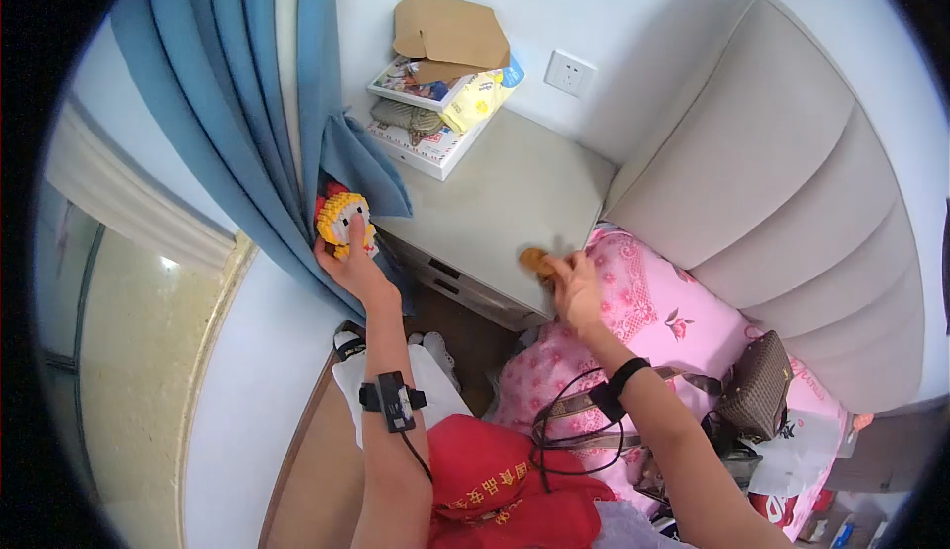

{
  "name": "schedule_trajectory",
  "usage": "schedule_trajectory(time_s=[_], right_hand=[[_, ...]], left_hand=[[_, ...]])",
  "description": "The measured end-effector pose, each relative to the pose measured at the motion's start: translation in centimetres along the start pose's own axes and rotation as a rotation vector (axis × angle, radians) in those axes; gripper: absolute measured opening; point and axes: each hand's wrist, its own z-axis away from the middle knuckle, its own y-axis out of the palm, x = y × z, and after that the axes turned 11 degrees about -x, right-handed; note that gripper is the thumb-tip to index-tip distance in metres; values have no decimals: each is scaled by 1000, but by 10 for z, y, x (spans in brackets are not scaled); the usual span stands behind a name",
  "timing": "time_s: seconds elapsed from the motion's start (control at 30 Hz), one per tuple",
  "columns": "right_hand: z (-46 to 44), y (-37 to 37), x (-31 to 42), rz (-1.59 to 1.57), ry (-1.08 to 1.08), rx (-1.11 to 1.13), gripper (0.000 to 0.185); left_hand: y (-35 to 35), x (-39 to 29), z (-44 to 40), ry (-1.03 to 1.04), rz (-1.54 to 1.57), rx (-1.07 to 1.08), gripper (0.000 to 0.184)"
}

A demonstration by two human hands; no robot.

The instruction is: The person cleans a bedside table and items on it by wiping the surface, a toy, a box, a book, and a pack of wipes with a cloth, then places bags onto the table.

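A grey nightstand (pixel 495 193) stands against a pale wall; taking its top as the clock, the left hand (pixel 358 272) is at eight, its thumb across the front of a yellow, white and red block figure (pixel 332 225) and its fingers curled beneath, closed with no visible slack; the right hand (pixel 577 292), at five, pinches a small brown object (pixel 535 260) above the top's near edge, blurred, so I cannot tell whether it touches the surface; a light, even thumb should suit the figure, since hard pressure could loosen blocks, and the brown piece seems best held steady, clear of the edge; beyond the left hand, a blue curtain (pixel 237 84) hangs at nine; a pink pillow (pixel 673 307) lies at four; boxes (pixel 426 153) sit at eleven, their print too small to read; at six, red fabric (pixel 470 445) bears yellow characters, apparently including 食品安.
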Motion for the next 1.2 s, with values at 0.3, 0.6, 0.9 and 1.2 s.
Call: schedule_trajectory(time_s=[0.3, 0.6, 0.9, 1.2], right_hand=[[22, -45, 11, -160, -243, 336, 51], [-11, -24, -5, -296, -372, 530, 58], [-74, 109, 153, -302, -355, 246, 31], [-51, 98, 151, -266, -314, 216, 37]], left_hand=[[0, 2, 6, -22, 19, 72, 63], [6, -14, 17, -135, -23, 11, 63], [7, -5, 15, -87, -21, 33, 63], [0, 3, 11, -101, -90, 85, 65]])
